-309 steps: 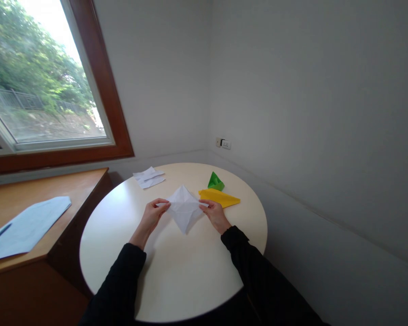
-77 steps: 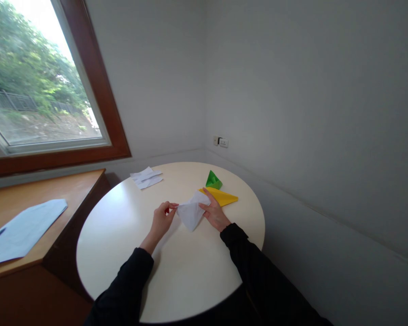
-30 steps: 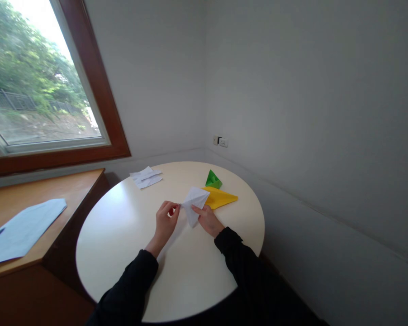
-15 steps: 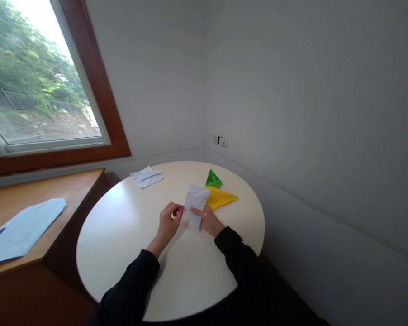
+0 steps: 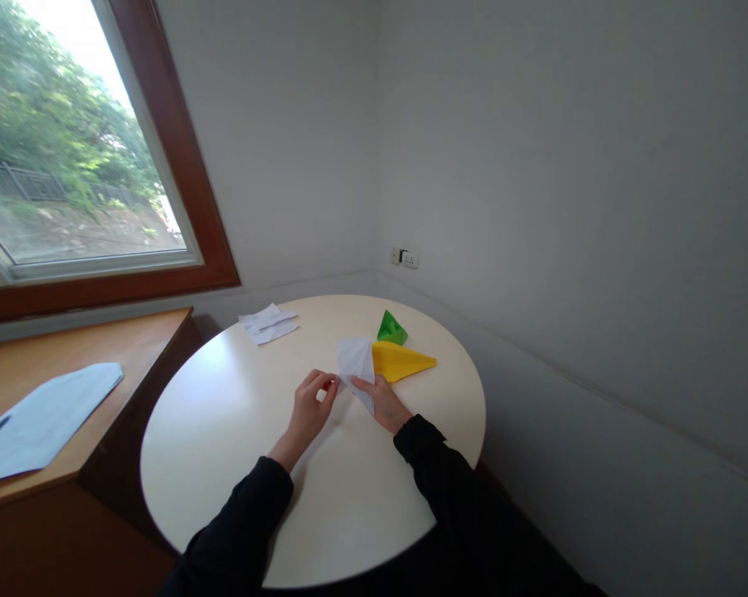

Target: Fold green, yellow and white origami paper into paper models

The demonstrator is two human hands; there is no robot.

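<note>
Two bare hands meet over the middle of the round table (image 5: pixel 225 464), both in black sleeves; the left hand (image 5: pixel 310 408) pinches the left corner of a folded white paper (image 5: pixel 357 365) between thumb and fingertips; the right hand (image 5: pixel 383 402) is closed on the same paper from below and to the right, its fingers at the lower edge. The white paper stands partly raised off the tabletop, creased, its upper flap leaning toward the far side. Just beyond it, toward the table's far right edge, lies a yellow folded paper (image 5: pixel 405 361), flat and pointed to the right; a green folded paper (image 5: pixel 391 329) sits just behind that. A crumpled white sheet (image 5: pixel 268 322) lies near the far left edge. A pale blue sheet (image 5: pixel 44 419) rests on the wooden counter (image 5: pixel 94 348) to the left, under the window (image 5: pixel 69 166).
</note>
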